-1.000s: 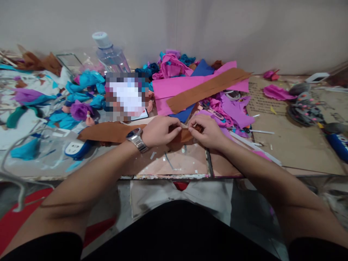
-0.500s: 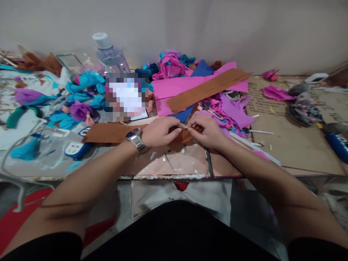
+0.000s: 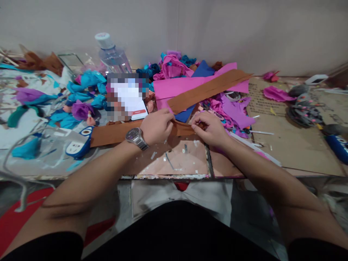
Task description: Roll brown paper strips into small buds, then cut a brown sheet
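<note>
Pinching, head view: your left hand [image 3: 156,127] and right hand [image 3: 210,128] each nip the brown paper strip [image 3: 114,132] between thumb and fingers; its tail lies toward 9 o'clock. Advisable: close pinches, taut strip. Pink sheet [image 3: 174,87], 12 o'clock.

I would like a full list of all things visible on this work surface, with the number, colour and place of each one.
brown paper strip: one, brown, front middle
second brown strip: one, brown, lying on the pink sheet
pink sheet: one, pink, middle back
water bottle: one, clear with white cap, back left
paper flowers: several, turquoise, left
power strip: one, white and blue, front left
cardboard: one, tan, right
wristwatch: one, silver, left wrist
left hand: one, pinching the brown paper strip
right hand: one, pinching its right end
</note>
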{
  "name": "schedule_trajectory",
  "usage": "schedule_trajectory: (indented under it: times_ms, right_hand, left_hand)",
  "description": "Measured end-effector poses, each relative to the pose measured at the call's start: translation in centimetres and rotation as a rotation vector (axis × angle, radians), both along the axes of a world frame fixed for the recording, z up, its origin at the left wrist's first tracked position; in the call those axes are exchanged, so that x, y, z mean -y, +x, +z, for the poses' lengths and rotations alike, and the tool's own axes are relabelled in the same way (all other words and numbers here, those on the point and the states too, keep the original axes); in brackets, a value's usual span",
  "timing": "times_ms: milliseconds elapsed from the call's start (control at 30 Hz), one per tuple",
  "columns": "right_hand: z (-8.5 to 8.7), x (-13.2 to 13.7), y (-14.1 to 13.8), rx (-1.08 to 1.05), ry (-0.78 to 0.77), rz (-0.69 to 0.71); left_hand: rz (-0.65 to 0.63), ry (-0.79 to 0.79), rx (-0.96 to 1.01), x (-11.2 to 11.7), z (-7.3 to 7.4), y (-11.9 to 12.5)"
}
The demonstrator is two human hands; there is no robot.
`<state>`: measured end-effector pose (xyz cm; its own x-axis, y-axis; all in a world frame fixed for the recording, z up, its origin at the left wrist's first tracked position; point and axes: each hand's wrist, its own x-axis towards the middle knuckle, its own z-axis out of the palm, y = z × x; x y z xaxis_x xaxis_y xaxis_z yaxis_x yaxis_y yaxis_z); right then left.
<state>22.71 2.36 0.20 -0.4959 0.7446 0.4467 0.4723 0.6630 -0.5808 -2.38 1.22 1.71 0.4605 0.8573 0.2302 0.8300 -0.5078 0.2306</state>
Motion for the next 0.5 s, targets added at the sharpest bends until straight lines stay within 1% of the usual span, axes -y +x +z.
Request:
schedule_trajectory:
  times_ms: [167,233,300,367,467,500]
  right_hand:
    - [-0.2,-0.2,0.3,-0.009,0.012,-0.029]
    - [-0.2,-0.2,0.4,-0.012,0.011,-0.045]
    - [-0.2,-0.2,0.4,-0.012,0.003,-0.039]
    - [-0.1,0.0,0.2,-0.007,-0.013,-0.001]
    - [-0.3,0.4,-0.2,0.006,-0.026,0.073]
    - [-0.4,0.5,-0.4,0.011,-0.024,0.093]
  left_hand:
    - [0.098,0.024,-0.078,-0.5,-0.3,-0.6]
    - [0.101,0.046,-0.102,-0.8,-0.4,-0.8]
    - [0.046,0.068,-0.100,-0.9,-0.5,-0.8]
    - [-0.062,0.066,-0.064,-0.6,-0.4,-0.5]
    - [-0.229,0.004,0.018,0.1,-0.1,0.4]
    - [-0.267,-0.023,0.042,0.4,0.0,0.7]
